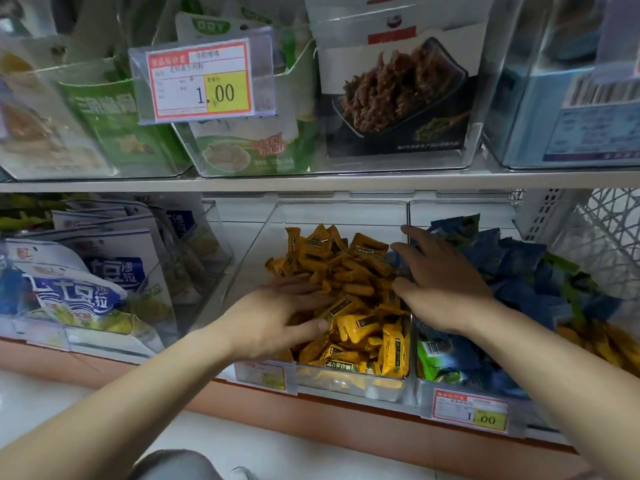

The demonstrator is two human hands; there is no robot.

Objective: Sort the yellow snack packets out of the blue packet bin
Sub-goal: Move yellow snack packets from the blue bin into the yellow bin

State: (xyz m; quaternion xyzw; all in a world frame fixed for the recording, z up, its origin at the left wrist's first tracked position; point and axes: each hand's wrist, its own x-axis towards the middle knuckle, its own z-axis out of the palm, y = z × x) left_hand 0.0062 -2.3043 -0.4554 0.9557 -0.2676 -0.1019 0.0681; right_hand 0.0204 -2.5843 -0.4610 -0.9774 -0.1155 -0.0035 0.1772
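Yellow snack packets (pixel 349 271) heaped in clear bin (pixel 263 244); left hand (pixel 277 313) flat on them, right hand (pixel 443 282) across blue packet bin (pixel 450 211) rim, both w/ fingers released, spread

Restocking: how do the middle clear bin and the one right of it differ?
The middle bin holds yellow packets; the right bin holds mostly blue packets, some green. The left hand lies flat on the middle bin's pile; the right hand is spread over the right bin's left edge. Both are clear, with price tags.
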